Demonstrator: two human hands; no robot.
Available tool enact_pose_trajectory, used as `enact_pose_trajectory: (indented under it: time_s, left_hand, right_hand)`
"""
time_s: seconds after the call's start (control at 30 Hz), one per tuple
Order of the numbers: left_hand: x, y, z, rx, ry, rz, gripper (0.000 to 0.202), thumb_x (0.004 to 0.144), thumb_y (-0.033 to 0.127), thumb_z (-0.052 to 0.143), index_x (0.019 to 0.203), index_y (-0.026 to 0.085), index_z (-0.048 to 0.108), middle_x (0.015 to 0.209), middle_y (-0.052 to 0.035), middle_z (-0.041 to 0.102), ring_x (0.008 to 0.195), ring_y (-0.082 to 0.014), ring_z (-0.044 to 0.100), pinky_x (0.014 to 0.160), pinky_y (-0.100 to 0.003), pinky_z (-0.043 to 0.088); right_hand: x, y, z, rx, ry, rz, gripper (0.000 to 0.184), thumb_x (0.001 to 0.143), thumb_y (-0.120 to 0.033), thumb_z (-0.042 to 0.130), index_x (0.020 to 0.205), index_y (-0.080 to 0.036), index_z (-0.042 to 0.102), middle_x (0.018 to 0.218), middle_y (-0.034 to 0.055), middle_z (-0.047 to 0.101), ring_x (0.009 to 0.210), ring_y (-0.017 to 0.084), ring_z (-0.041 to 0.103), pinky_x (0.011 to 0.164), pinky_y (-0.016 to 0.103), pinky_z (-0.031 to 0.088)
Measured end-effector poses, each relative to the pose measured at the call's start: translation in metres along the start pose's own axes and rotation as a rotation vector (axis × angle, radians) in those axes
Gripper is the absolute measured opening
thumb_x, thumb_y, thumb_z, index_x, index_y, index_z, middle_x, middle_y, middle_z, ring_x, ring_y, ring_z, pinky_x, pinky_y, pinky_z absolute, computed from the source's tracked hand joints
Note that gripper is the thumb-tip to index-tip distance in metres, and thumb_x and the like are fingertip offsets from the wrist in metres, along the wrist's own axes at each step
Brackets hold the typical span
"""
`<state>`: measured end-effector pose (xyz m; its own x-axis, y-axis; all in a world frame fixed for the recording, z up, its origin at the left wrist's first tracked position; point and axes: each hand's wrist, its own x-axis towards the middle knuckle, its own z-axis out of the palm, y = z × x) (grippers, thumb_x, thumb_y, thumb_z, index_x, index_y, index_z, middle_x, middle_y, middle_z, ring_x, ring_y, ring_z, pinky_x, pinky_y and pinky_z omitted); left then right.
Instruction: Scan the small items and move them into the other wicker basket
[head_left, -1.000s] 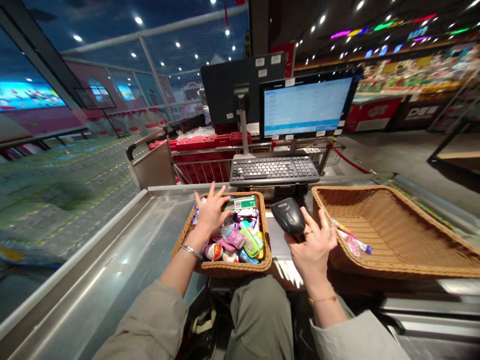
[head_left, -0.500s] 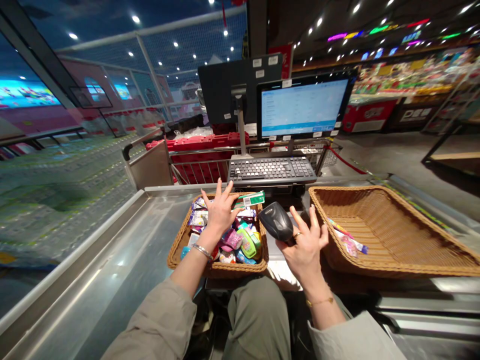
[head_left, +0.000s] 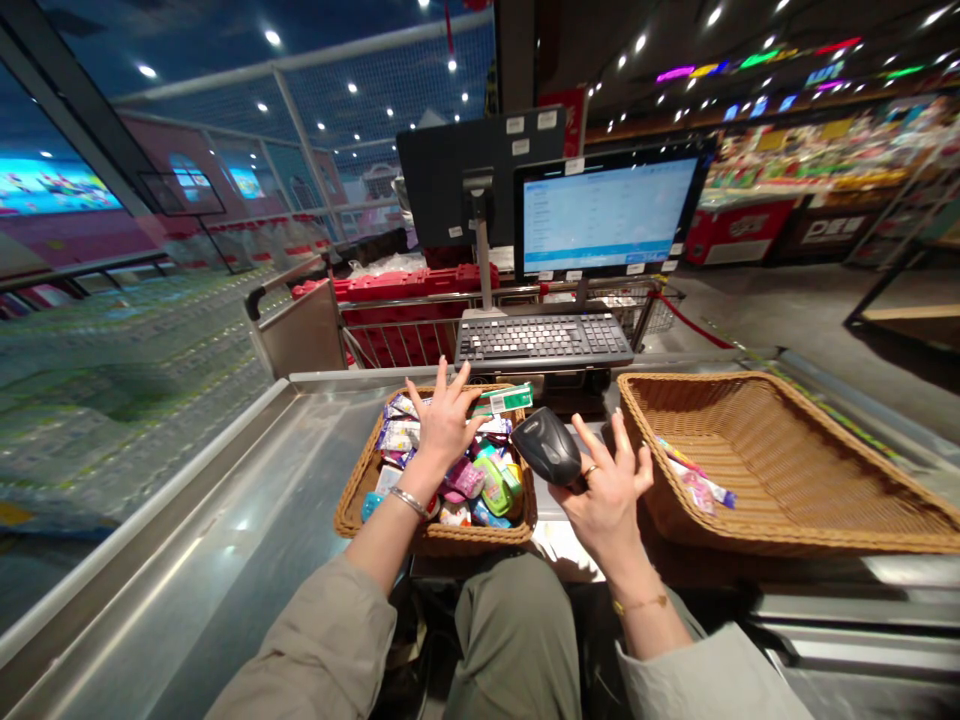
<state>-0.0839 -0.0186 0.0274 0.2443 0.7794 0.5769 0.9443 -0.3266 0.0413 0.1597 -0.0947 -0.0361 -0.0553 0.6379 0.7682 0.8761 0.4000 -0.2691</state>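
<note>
1. At a shop checkout, the left hand (head_left: 442, 430) is spread open over the full wicker basket (head_left: 435, 535), its fingers (head_left: 442, 385) above the packets (head_left: 469, 482) and not visibly closed on any of them.
2. The right hand (head_left: 607, 505) sits just right of that basket, with a black handheld scanner (head_left: 546, 446) lodged at its thumb side and the other fingers splayed. The hands are apart, the scanner between them.
3. The basket is heaped with small wrapped packets in pink, green and blue, and a green-and-white box (head_left: 504, 398) lies on its far rim.
4. Lifting a packet would seem to call only for closing the left fingers, since the basket is within easy reach.
5. Right of the basket stands a second wicker basket (head_left: 787, 545) holding pink-wrapped sticks (head_left: 694, 488). Beyond it are a keyboard (head_left: 544, 340), a monitor (head_left: 607, 215) and a red crate (head_left: 412, 283); left of it runs a steel surface (head_left: 225, 480).
6. The box on the rim lies close to the scanner and could get knocked.
</note>
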Motion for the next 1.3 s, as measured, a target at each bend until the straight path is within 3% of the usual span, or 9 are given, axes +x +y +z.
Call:
enact_pose_trajectory:
  time_s: [0.6,1.0,1.3]
  left_hand:
    - [0.003,0.001,0.003,-0.015,0.017,0.005,0.035,0.086,0.034,0.079,0.120,0.030,0.070,0.160,-0.0058,0.047,0.158,-0.0372,0.021,0.117,-0.084,-0.004]
    - [0.005,0.005,0.002,-0.013,0.018,0.016,0.034,0.087,0.034,0.078,0.120,0.030,0.071,0.160,-0.0072,0.047,0.158,-0.0397,0.022,0.115,-0.086,0.001]
    - [0.015,0.025,0.000,-0.064,0.027,0.049,0.032,0.086,0.030,0.079,0.117,0.030,0.071,0.159,-0.0068,0.048,0.157,-0.0393,0.025,0.115,-0.086,0.004]
  right_hand:
    - [0.000,-0.001,-0.003,0.025,-0.010,0.004,0.021,0.083,-0.030,0.067,0.103,-0.024,0.071,0.144,0.0063,0.064,0.155,0.041,0.027,0.117,0.070,0.014]
    - [0.002,0.000,-0.006,0.009,0.023,0.019,0.020,0.082,-0.030,0.066,0.100,-0.024,0.072,0.143,0.0072,0.064,0.154,0.040,0.029,0.116,0.072,0.017]
    - [0.007,0.002,-0.025,0.000,0.109,0.108,0.020,0.085,-0.030,0.064,0.101,-0.023,0.073,0.140,0.0081,0.067,0.152,0.039,0.033,0.118,0.071,0.019]
